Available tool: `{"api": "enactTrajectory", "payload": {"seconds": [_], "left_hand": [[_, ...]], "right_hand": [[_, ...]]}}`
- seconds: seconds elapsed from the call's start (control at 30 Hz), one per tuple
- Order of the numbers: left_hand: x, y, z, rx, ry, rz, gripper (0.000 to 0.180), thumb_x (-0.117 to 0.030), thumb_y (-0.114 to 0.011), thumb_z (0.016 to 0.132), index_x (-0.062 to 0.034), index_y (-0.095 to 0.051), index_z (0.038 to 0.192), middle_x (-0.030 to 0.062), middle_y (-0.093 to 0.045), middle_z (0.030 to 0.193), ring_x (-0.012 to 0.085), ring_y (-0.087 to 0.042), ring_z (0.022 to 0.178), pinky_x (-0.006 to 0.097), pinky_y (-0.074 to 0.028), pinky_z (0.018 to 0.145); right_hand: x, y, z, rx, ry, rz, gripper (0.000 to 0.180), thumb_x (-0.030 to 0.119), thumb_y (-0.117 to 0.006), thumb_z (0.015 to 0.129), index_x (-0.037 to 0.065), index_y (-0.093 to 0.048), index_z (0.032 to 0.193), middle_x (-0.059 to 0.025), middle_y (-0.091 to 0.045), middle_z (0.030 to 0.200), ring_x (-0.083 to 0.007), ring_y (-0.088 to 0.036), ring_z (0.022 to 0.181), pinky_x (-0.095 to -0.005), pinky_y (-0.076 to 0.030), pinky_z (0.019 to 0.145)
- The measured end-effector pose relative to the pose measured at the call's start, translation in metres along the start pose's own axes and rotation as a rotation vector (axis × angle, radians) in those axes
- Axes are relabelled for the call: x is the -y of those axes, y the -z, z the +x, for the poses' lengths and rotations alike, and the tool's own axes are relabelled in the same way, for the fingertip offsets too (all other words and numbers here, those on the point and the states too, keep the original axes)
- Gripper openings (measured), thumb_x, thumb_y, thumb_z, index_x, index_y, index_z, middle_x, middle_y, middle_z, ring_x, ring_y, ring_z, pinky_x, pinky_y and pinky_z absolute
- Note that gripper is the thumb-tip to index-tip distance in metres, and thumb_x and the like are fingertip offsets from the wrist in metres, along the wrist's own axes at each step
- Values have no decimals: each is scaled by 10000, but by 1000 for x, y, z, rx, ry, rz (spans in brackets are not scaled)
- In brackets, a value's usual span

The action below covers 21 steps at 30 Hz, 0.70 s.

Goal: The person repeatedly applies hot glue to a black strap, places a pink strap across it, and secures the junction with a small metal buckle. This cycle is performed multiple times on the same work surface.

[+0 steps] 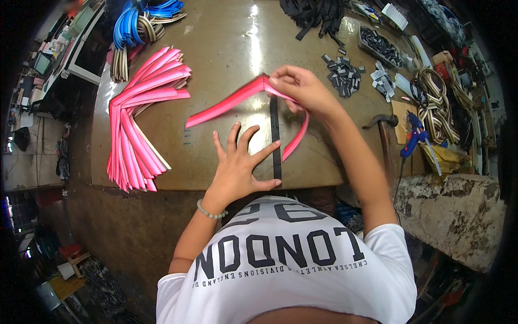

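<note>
Pink strap, 1 tail slanting left just beyond the spread left hand, hangs pinched near its bend in the right hand, while we note left index and thumb apparently on the black strip, its long axis running to the near edge of the table.

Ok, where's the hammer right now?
In the head view, the hammer lies on the table at right, between the right forearm and blue glue gun.
</note>
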<state>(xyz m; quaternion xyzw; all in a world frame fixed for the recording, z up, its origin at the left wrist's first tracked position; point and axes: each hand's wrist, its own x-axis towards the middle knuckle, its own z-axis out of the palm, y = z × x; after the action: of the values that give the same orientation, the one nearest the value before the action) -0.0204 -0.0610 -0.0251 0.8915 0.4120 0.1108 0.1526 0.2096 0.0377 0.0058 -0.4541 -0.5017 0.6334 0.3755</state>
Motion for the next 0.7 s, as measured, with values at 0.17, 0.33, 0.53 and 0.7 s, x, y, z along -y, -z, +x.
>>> {"api": "enactTrajectory", "payload": {"seconds": [0.17,0.33,0.53,0.7], "left_hand": [[2,1,-1,-2,-3,-83,788,-631,-746,661,-372,-543,1378,191,-380,1408,415,-264,1376,722,-88,1092],[-1,0,-5,38,3,-64,784,-623,-743,682,-361,-536,1391,279,-302,1493,444,-220,1434,662,-85,1133],[-1,-3,-10,31,-6,-79,775,-631,-729,698,-364,-530,1398,306,-214,1556,453,-162,1470,633,-62,1150],[-2,-2,-9,30,2,-60,781,-636,-731,689,-366,-533,1394,306,-237,1548,451,-169,1469,624,-66,1153]], "right_hand": [[-14,-27,-57,-168,-73,-81,310,217,-658,952,-38,-616,1125,-27,-635,782,-39,-500,474,-200,-371,411],[-57,-42,-61,-432,274,-604,289,213,-696,903,-23,-691,1069,-147,-683,839,-256,-660,676,-342,-511,633],[-56,-40,-72,-364,180,-639,263,194,-705,879,20,-707,1075,-184,-685,920,-334,-667,830,-373,-511,749],[-52,-41,-74,-382,94,-550,252,171,-707,875,16,-683,1072,-181,-679,923,-320,-672,838,-374,-516,745]]}}
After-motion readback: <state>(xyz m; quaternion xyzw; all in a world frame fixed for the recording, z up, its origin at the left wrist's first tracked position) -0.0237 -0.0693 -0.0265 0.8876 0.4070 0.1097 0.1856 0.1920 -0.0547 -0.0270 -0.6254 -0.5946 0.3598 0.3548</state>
